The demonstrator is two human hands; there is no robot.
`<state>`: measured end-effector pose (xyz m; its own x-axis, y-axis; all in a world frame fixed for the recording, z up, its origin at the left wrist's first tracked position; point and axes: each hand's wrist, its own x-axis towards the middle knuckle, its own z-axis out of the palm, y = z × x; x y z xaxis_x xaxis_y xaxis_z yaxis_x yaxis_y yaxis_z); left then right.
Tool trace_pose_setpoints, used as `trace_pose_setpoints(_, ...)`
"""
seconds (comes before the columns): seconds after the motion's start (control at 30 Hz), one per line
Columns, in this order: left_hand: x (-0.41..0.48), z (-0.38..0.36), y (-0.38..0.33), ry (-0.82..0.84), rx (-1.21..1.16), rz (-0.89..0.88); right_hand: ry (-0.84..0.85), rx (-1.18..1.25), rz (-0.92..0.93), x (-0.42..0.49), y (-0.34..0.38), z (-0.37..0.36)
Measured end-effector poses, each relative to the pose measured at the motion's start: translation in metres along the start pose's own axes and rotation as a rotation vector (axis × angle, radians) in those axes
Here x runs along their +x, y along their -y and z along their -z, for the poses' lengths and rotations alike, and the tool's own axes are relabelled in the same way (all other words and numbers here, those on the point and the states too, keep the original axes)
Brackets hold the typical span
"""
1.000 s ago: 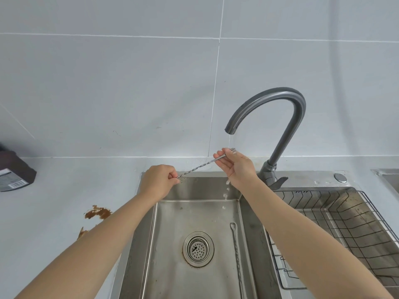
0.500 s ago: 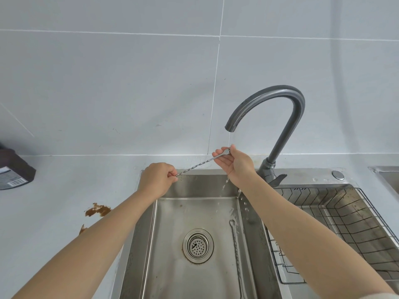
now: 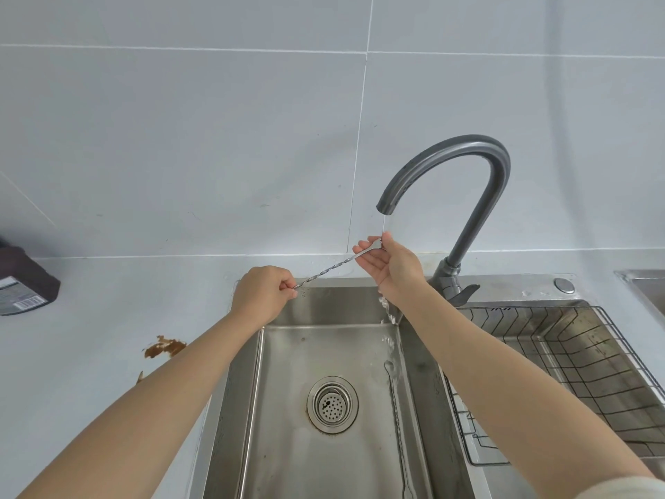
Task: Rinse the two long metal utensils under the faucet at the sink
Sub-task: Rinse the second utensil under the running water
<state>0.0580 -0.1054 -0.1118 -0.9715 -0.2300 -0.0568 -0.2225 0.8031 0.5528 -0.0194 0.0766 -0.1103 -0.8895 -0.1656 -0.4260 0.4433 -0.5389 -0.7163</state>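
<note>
A long twisted metal utensil (image 3: 327, 271) stretches between my two hands over the back of the sink (image 3: 288, 444). My left hand (image 3: 261, 295) grips its lower end in a fist. My right hand (image 3: 390, 262) pinches its upper end between thumb and fingers, right under the grey faucet (image 3: 464, 167) spout. A thin stream of water falls onto that end and runs off my right hand into the basin. A second long twisted utensil (image 3: 397, 426) lies flat on the sink floor, to the right of the drain strainer (image 3: 333, 404).
A wire dish rack (image 3: 575, 372) fills the right basin. The faucet lever (image 3: 466, 293) sits just right of my right wrist. A brown stain (image 3: 165, 347) marks the grey counter on the left, and a dark package (image 3: 25, 282) stands at the far left edge.
My right hand has shifted slightly along the upper end of the utensil under the stream. Water now runs off that hand in a fuller trickle into the basin.
</note>
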Motion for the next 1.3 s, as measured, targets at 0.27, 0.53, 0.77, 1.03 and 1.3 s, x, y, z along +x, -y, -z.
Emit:
trace_pose_setpoints(0.27,0.004,-0.003,-0.002,0.01,0.048,-0.008,0.019,-0.03,0.053,-0.002,-0.002,0.0)
trace_pose_setpoints(0.53,0.007,-0.003,-0.012,0.013,0.029,-0.014,-0.026,-0.035,0.011,-0.004,0.001,-0.008)
trace_pose_setpoints(0.77,0.015,-0.008,-0.017,-0.011,0.011,-0.021,0.02,-0.036,0.051,0.001,0.0,-0.006)
trace_pose_setpoints(1.03,0.024,-0.012,-0.029,0.003,0.005,-0.045,-0.022,-0.079,-0.004,0.003,0.003,-0.008)
trace_pose_setpoints(1.3,0.031,-0.014,-0.034,0.014,0.018,-0.05,0.046,-0.078,0.041,0.009,0.003,-0.001)
